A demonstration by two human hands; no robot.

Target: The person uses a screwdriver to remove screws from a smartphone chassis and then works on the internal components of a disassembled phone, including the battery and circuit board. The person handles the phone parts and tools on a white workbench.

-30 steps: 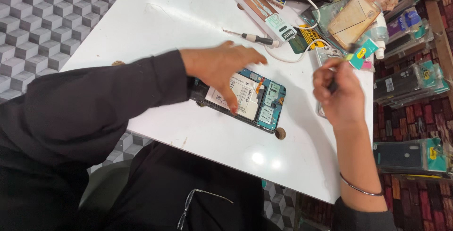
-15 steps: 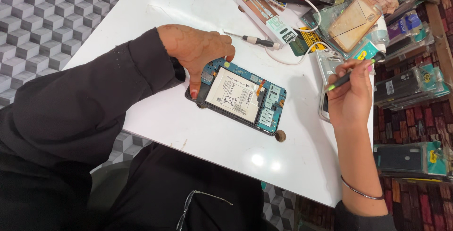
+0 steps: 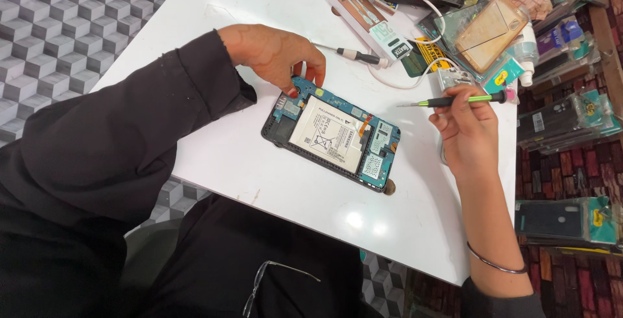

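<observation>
An opened tablet (image 3: 332, 135), back cover off, lies on the white table (image 3: 246, 162) with its white battery and blue circuit boards showing. My left hand (image 3: 276, 55) rests at the tablet's far left corner, fingertips touching its edge. My right hand (image 3: 468, 130) hovers just right of the tablet and holds a thin green-handled screwdriver (image 3: 454, 100) level, tip pointing left above the table.
A second screwdriver with a black and white handle (image 3: 354, 54) lies beyond the tablet. Boxes, a white cable, a clear phone case (image 3: 490, 32) and packaged phone covers (image 3: 564, 117) crowd the far right. A patterned floor lies beyond the table's left edge.
My left hand slid off the top of the tablet to its far left corner, uncovering the battery. My right hand lifted the green screwdriver and turned it level, tip pointing left.
</observation>
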